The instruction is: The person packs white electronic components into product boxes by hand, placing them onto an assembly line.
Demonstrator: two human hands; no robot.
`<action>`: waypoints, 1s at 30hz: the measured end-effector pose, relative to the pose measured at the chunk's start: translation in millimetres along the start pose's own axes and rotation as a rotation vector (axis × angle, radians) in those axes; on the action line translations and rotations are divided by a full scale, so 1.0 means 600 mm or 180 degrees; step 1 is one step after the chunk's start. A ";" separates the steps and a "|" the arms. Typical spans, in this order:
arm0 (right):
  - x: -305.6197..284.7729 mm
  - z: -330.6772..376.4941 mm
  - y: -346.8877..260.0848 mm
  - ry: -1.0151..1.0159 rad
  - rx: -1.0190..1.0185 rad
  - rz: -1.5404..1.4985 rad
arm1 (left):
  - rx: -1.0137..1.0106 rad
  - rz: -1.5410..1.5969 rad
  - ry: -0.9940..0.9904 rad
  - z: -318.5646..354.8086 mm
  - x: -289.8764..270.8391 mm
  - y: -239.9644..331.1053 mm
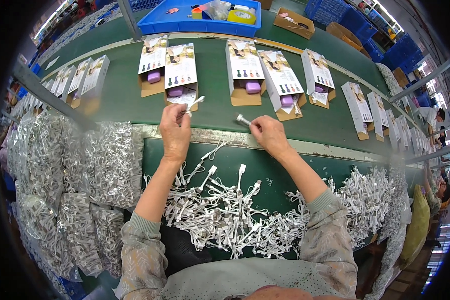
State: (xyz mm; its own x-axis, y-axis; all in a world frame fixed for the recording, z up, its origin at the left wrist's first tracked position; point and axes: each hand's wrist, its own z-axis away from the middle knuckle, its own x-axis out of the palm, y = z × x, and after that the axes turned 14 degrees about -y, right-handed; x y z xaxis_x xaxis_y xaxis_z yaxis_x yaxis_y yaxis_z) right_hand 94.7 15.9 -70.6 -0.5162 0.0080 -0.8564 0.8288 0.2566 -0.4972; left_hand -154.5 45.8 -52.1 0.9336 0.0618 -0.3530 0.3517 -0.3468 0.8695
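the left hand (pixel 176 134) pinches a white cable (pixel 198 101) by an open box (pixel 180 62), the right hand (pixel 270 135) pinching a second cable (pixel 243 120).

Two hands (pixel 175 132) (pixel 272 137), one tray (pixel 197 28), countless cables (pixel 220 215) and five central boxes (pixel 244 67), each with one purple case (pixel 253 88), are seen.

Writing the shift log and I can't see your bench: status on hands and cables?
Left hand pinching white cable by open white box. Right hand holding silver-ended cable. Loose cable heap between forearms, not blocking hands.
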 end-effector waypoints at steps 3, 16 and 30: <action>0.000 -0.030 0.010 0.0743 0.0184 0.0115 | 0.0372 -0.1046 0.0058 -0.010 -0.016 -0.033; 0.049 -0.134 0.065 0.0878 0.0451 0.1310 | 0.0611 -0.2029 -0.1631 -0.051 0.094 -0.088; -0.008 0.055 -0.106 -0.2136 -0.0696 -0.0258 | -0.0074 -0.1433 -0.2518 0.057 -0.062 -0.021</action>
State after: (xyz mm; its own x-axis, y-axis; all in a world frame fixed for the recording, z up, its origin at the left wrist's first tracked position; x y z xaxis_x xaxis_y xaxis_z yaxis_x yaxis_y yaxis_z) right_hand 51.4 -32.3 -39.5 -0.2719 -0.5984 -0.7537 0.6948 0.4198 -0.5840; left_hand -196.0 16.0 -62.0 0.3910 -0.4765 -0.7875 0.6809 -0.4259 0.5958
